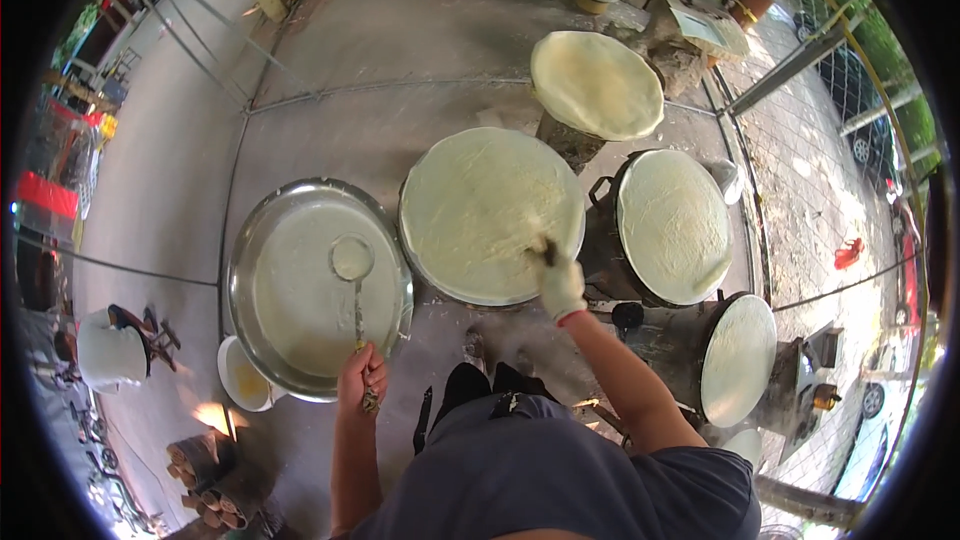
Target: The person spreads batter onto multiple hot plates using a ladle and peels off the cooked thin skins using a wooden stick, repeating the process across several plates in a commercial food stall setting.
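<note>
my left hand (pixel 362 376) is bare and clenched round the end of the ladle (pixel 353 270), whose bowl hangs full of batter over the middle of the basin (pixel 245 270). my right hand (pixel 560 285) is gloved and closed on a small dark spreader (pixel 546 252), its tip touching the sheet on the near griddle (pixel 490 215) at about four o'clock on that disc. the basin sits at nine o'clock from the griddle, just beside it, rims nearly touching.

more round plates run off to the right: one at one o'clock (pixel 597 85), one at three (pixel 673 225), one at five (pixel 738 360), each with a pale sheet on it. a small bowl (pixel 243 378) of yellowish liquid sits at seven o'clock from the basin, with a flame (pixel 212 414) just beyond it.

what could go wrong, as i judge it: the ladle is level now, but my eyes are on the right hand, and a tilt would spill batter on the basin rim or the ground. the spreader pressing too hard at one spot could tear the thin sheet. my right forearm crosses above hot metal, so a dropped elbow would mean a burn.
</note>
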Action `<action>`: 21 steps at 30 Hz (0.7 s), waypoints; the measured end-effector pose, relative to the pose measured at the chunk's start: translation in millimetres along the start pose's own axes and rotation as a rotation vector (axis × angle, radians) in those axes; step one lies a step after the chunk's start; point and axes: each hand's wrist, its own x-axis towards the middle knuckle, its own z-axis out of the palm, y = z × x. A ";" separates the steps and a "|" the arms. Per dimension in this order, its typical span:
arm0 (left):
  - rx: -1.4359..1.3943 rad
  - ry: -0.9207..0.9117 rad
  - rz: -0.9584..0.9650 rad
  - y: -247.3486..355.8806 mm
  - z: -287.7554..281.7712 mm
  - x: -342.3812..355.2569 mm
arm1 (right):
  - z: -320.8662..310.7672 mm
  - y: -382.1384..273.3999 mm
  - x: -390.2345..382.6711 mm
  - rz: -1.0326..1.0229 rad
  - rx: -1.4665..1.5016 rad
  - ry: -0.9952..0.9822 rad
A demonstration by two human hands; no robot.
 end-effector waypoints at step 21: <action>-0.185 0.599 0.327 -163.2 -70.5 -160.6 | 81.1 85.3 -108.1 0.602 0.225 -1.184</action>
